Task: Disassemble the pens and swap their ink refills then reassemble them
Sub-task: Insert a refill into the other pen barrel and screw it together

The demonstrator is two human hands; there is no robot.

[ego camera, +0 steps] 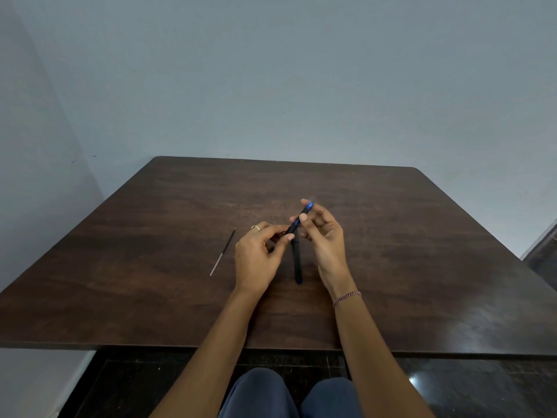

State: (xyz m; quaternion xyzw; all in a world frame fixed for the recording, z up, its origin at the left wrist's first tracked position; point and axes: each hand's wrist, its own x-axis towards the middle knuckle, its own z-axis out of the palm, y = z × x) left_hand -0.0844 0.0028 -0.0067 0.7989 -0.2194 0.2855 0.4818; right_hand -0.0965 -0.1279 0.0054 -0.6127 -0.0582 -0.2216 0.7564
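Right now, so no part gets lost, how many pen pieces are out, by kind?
Pen bodies: 2 (held pen in left hand and right hand; lying pen)
Loose refill: 1
Total: 3

Black-and-blue pen (302, 217) raised aslant, second pen (297, 262) lying below it, thin refill (222, 252) lying apart leftward

The light is even, soft and rather dim, with a cool grey cast on the wall (271, 86). The dark table (135, 267) has a dull sheen toward its right side, and a small bright glare sits on the polished floor (452, 393). The left hand (256, 254) and right hand (324, 236) throw only faint, diffuse shadows. The pen (301, 218) they hold looks slightly soft. Wide-angle distortion bows the table's edges.
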